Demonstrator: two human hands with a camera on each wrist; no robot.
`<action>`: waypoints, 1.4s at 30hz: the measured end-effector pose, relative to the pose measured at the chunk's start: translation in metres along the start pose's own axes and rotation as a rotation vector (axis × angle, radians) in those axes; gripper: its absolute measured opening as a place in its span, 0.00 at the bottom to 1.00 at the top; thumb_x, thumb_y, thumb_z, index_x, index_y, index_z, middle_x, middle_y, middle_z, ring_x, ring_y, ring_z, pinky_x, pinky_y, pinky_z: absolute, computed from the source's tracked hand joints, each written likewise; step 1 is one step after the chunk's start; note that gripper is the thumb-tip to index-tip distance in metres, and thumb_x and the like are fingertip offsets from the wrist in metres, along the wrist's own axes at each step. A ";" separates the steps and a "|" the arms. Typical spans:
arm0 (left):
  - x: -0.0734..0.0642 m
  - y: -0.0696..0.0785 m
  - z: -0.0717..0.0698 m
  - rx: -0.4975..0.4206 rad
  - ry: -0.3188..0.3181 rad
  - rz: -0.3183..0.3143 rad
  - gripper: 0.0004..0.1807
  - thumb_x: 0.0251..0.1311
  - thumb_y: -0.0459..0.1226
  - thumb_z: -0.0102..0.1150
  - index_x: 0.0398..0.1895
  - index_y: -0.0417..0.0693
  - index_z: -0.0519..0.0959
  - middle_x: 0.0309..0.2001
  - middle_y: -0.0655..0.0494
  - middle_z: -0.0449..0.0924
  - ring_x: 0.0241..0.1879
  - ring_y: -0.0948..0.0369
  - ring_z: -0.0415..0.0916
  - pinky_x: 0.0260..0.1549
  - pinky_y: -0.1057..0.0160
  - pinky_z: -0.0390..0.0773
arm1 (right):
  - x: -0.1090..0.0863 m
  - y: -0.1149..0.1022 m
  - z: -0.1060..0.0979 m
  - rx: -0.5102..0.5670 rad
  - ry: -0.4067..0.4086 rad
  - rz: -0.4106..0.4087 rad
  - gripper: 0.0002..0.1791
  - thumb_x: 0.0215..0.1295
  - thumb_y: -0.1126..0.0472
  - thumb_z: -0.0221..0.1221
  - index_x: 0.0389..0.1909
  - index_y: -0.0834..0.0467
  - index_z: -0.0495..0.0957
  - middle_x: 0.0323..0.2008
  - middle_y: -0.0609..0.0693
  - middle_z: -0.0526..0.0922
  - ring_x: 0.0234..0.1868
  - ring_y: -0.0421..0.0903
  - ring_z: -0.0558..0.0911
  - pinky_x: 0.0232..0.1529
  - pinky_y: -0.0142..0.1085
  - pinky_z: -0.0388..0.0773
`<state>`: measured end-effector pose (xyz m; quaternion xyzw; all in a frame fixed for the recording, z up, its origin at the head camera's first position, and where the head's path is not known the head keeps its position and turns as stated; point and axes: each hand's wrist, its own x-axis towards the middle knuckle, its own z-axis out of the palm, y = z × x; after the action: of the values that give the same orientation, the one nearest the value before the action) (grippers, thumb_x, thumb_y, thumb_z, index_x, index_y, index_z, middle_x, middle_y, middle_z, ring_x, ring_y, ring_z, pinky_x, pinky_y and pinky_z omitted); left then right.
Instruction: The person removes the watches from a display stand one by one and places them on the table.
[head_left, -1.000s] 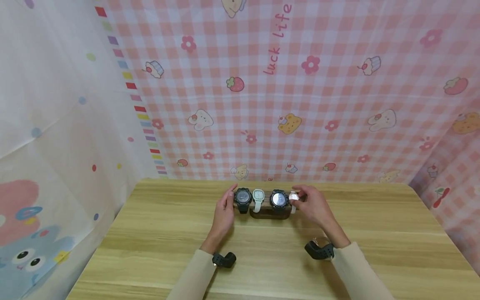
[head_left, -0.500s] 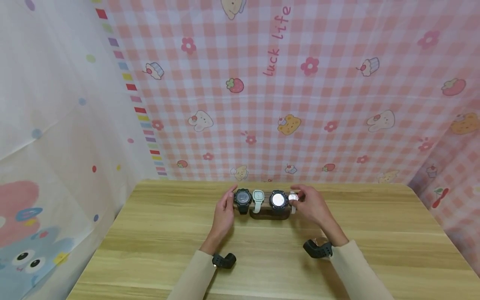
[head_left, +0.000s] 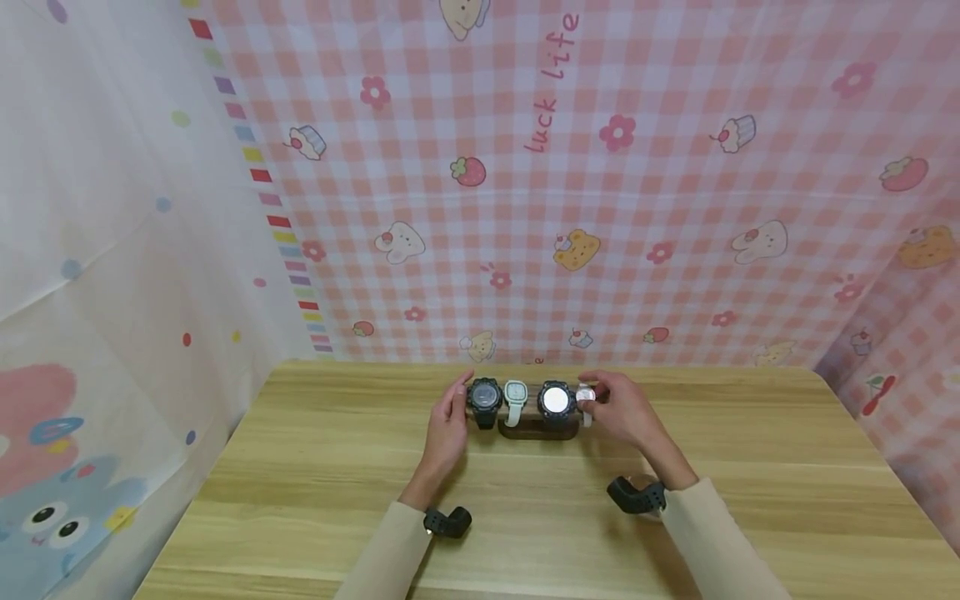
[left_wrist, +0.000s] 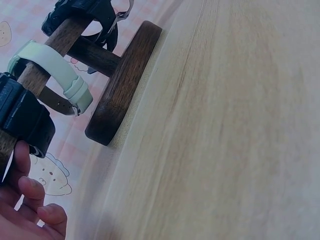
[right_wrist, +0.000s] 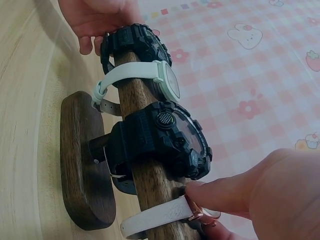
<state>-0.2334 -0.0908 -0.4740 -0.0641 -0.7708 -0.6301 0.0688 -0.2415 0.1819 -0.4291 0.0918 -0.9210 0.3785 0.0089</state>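
Note:
A dark wooden watch stand [right_wrist: 80, 165] bears a row of watches on its crossbar. At its right end my right hand [head_left: 628, 410] pinches the case of a watch with a white strap [right_wrist: 157, 216] and rose-gold trim. My left hand [head_left: 447, 427] is at the other end, thumb and fingers at the black watch [head_left: 485, 396]; its grip is partly hidden behind the case. Between them are a pale green watch [head_left: 516, 395] and a second black watch [head_left: 556, 401] whose face glares white. The pale green strap [left_wrist: 62, 72] hangs buckled round the bar.
The stand is near the back edge of a wood-grain table [head_left: 337, 483], before a pink checked cloth [head_left: 525, 208]. A white patterned cloth [head_left: 135, 250] hangs on the left. Black bands with bent pieces [head_left: 448, 522] sit on both wrists.
Both hands stay at the two ends of the stand. The glare on the right black watch's face has grown brighter. The view has shifted very slightly.

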 end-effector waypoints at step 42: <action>0.014 -0.044 0.007 -0.018 0.033 0.080 0.25 0.79 0.48 0.35 0.71 0.51 0.69 0.72 0.51 0.65 0.72 0.55 0.60 0.71 0.50 0.57 | -0.010 0.029 -0.020 0.042 0.026 -0.002 0.20 0.65 0.66 0.63 0.57 0.65 0.77 0.31 0.52 0.76 0.29 0.47 0.72 0.24 0.34 0.69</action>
<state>-0.2553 -0.0927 -0.5146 -0.0851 -0.7606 -0.6348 0.1062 -0.2376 0.2177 -0.4358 0.0881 -0.9125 0.3990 0.0195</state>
